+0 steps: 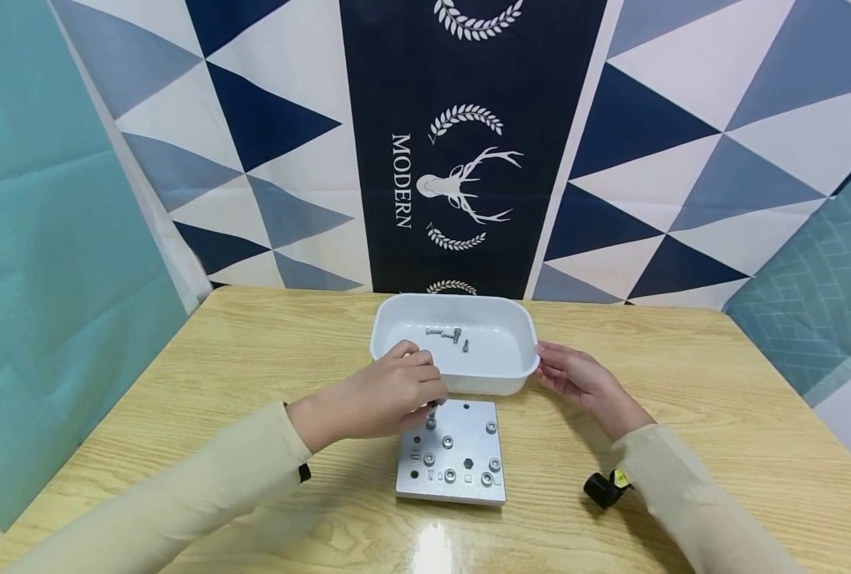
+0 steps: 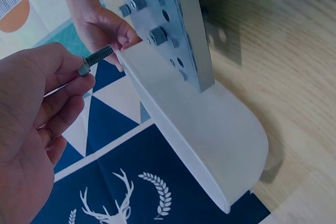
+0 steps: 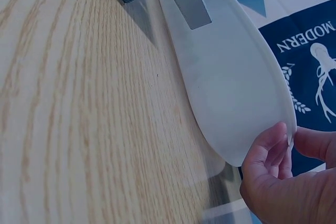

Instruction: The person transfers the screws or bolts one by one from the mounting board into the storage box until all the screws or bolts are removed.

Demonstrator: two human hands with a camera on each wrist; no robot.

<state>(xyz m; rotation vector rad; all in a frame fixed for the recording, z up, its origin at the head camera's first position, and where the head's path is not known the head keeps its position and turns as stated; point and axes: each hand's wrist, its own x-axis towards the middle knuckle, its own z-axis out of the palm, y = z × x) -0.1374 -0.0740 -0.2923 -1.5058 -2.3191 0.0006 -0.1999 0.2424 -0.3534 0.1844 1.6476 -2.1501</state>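
My left hand (image 1: 396,389) pinches a socket-head bolt (image 2: 97,59) between thumb and fingertips, over the back left part of a metal plate (image 1: 470,434). In the left wrist view the bolt's threaded end points away from the fingers. Several socket-head bolts (image 1: 447,442) stand in the plate's holes, while other holes show dark. Behind the plate is a white tray (image 1: 482,385). My right hand (image 1: 583,381) grips the tray's right rim, thumb on one side and fingers on the other in the right wrist view.
Several loose bolts (image 1: 457,335) lie in the tray. A small black cylindrical object (image 1: 600,490) with a yellow part is beside the right sleeve. The wooden table (image 1: 289,335) meets a patterned cloth (image 1: 289,119) at the back.
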